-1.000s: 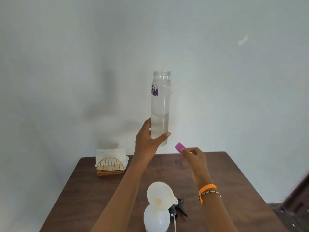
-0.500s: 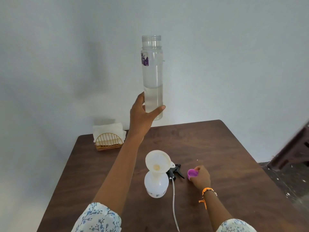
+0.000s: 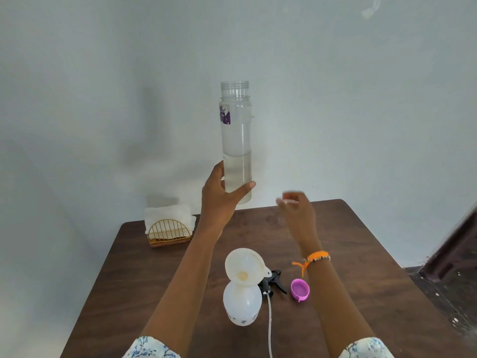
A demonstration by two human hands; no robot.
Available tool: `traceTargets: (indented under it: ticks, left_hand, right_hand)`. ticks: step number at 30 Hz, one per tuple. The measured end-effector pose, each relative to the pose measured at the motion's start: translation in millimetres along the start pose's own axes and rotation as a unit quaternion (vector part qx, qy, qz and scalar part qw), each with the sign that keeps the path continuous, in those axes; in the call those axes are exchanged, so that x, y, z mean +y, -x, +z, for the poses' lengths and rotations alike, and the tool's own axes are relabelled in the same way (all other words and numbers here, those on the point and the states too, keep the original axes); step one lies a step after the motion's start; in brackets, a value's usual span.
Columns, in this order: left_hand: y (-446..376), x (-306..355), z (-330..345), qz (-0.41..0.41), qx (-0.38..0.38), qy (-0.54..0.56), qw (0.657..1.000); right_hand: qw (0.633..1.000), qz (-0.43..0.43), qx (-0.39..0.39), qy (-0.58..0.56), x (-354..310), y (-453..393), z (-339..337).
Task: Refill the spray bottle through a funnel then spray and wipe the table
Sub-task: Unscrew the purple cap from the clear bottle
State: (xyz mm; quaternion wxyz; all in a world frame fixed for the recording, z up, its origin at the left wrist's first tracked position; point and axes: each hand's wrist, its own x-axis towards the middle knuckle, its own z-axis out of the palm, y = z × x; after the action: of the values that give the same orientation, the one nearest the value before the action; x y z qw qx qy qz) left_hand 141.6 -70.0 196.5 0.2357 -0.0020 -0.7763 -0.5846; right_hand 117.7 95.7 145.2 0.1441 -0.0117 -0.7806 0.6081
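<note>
- the table now carries one thing more than half a second ago: the purple cap lies on it mouth up, just right of the black trigger head, so i read the uncapping as done.
- the clear water bottle is uncapped and upright, raised above the far edge of the table, about a third full.
- my left hand grips its lower end, thumb across the front.
- the spray bottle stands near me, the white funnel seated in its neck; nothing poured yet, i judge.
- my right hand has let the cap go and risen toward the bottle; it is blurred, fingers loosely curled, holding nothing i can make out.
</note>
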Motion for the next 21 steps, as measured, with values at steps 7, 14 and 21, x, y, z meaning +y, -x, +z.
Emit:
traceTargets:
  ticks: [7, 14, 21]
  left_hand:
    - [0, 4, 3, 0.014, 0.010, -0.031, 0.999]
    - [3, 4, 4, 0.033, 0.000, -0.043, 0.999]
    - [12, 1, 0, 0.022, -0.050, 0.006, 0.998]
  right_hand:
    - [0.975, -0.140, -0.081, -0.154, -127, -15, 8]
    - [0.972, -0.177, -0.095, -0.118, -156, -17, 23]
    - [0.971, -0.190, -0.076, -0.123, -151, -7, 17]
